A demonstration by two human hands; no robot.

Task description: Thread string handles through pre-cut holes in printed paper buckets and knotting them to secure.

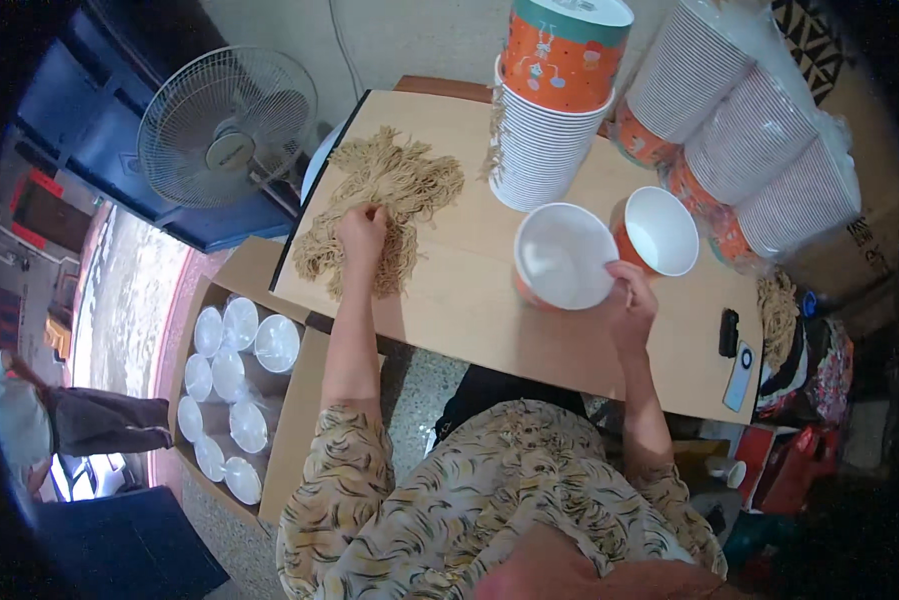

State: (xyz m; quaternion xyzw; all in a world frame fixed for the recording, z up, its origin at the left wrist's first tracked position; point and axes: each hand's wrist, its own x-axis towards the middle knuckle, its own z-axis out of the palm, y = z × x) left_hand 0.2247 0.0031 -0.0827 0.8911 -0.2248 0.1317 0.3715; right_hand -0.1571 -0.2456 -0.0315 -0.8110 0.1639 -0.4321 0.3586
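Observation:
My left hand [362,240] reaches into a loose heap of tan cords [399,175] at the left of the table, its thumb and fingers pinched together on the strands. What exactly lies between the fingertips is hard to make out beyond tan cord. My right hand [633,300] grips the rim of a paper bucket [566,255], white inside and orange outside, tilted so its mouth faces me. Just right of it is a second paper bucket [661,232], also with its white inside showing. Behind them rises a tall stack of nested buckets [544,140], with cord ends along its left side.
Plastic-wrapped bucket stacks [759,140] line the back right. A black object [729,333] and a metal tool [739,377] lie near the table's right edge. Left stand a fan [231,150] and an open carton [289,425] of wrapped white containers. Another person [69,415] is at far left.

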